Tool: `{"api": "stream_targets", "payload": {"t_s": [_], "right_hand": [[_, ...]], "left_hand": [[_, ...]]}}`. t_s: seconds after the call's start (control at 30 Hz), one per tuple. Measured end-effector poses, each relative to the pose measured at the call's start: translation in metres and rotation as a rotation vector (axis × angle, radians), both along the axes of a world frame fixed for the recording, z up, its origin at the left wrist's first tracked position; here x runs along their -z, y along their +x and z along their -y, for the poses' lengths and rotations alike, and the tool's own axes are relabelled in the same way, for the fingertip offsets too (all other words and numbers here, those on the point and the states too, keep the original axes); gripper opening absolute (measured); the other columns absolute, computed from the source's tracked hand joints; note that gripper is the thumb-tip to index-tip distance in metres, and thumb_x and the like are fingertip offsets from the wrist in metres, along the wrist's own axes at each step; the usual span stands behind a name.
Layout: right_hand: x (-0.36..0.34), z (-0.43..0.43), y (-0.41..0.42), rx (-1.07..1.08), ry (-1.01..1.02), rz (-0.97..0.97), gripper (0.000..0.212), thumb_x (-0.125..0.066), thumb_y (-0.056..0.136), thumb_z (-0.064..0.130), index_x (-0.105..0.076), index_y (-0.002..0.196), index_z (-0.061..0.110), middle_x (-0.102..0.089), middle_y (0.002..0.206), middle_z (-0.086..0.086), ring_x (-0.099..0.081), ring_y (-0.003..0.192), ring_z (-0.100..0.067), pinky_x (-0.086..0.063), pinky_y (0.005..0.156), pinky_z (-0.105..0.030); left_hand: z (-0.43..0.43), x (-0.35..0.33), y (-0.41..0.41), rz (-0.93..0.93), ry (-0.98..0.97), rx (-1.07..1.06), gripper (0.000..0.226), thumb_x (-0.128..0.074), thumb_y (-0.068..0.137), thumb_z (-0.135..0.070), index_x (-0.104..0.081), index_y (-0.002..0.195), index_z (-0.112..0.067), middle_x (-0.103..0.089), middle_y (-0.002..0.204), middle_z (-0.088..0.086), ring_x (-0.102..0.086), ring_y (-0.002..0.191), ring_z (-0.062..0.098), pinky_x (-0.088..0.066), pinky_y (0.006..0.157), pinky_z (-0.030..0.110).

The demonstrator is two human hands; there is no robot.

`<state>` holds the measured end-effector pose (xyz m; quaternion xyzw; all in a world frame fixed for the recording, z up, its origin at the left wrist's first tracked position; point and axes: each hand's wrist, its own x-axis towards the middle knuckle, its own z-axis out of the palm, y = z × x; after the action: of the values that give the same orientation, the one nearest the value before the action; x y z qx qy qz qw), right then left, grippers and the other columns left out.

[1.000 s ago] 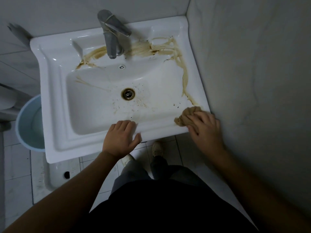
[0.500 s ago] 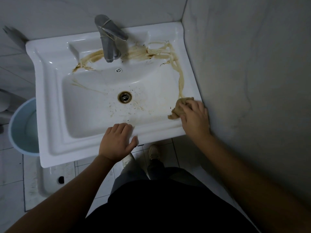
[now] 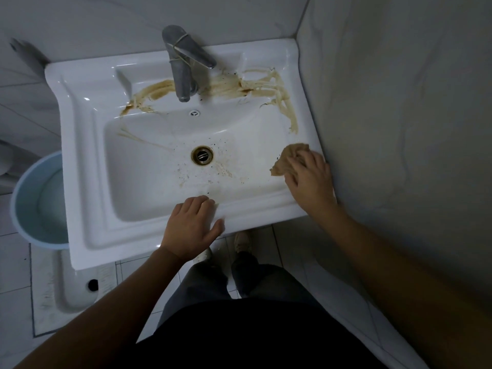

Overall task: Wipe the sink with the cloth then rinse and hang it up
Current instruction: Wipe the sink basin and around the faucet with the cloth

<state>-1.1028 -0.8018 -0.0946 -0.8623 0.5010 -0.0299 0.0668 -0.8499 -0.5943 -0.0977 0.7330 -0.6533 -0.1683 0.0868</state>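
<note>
Bare forearms (image 3: 106, 310), black top (image 3: 253, 342), dark grey trousers (image 3: 202, 286), pale shoes (image 3: 242, 242)

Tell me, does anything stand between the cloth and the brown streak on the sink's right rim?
Nothing visible does. The cloth, under the right hand, lies on the sink rim short of the brown streak, with only bare rim between.
</note>
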Motion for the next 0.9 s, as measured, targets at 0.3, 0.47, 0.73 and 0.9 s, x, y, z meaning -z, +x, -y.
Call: {"api": "stream_targets", "payload": {"t_s": [0.3,0.47,0.73,0.9], "right_hand": [[0.003,0.001,0.000,0.011,-0.001,0.022,0.046,-0.057,0.090,0.017,-0.060,0.136,0.013,-0.056,0.132,-0.012,-0.046,0.123,-0.034,-0.044,0.100,-0.048],[0.005,0.052,0.036,-0.013,-0.031,0.014,0.048,-0.059,0.089,0.017,-0.058,0.137,0.015,-0.057,0.129,-0.011,-0.048,0.120,-0.036,-0.042,0.101,-0.045],[0.009,0.140,0.104,-0.053,-0.098,0.009,0.051,-0.061,0.084,0.015,-0.059,0.135,0.017,-0.057,0.128,-0.013,-0.049,0.119,-0.038,-0.044,0.098,-0.045],[0.020,0.158,0.139,0.016,-0.115,0.111,0.054,-0.060,0.078,0.009,-0.061,0.132,0.015,-0.057,0.132,-0.014,-0.051,0.120,-0.038,-0.043,0.102,-0.044]], "left_hand": [[-0.009,0.008,0.029,-0.026,0.071,-0.050,0.054,-0.038,0.096,-0.055,-0.060,0.122,-0.013,-0.063,0.124,0.007,-0.058,0.111,0.026,-0.047,0.092,0.040],[-0.009,0.009,0.029,-0.019,0.044,-0.042,0.046,-0.041,0.096,-0.051,-0.062,0.111,-0.013,-0.065,0.114,0.006,-0.058,0.098,0.025,-0.047,0.082,0.037],[-0.009,0.013,0.029,-0.035,0.030,-0.074,0.042,-0.045,0.096,-0.049,-0.063,0.107,-0.013,-0.064,0.109,0.004,-0.056,0.094,0.023,-0.046,0.080,0.035],[-0.009,0.015,0.029,-0.029,-0.003,-0.088,0.038,-0.051,0.093,-0.046,-0.064,0.105,-0.012,-0.064,0.108,0.005,-0.057,0.092,0.024,-0.047,0.078,0.036]]}}
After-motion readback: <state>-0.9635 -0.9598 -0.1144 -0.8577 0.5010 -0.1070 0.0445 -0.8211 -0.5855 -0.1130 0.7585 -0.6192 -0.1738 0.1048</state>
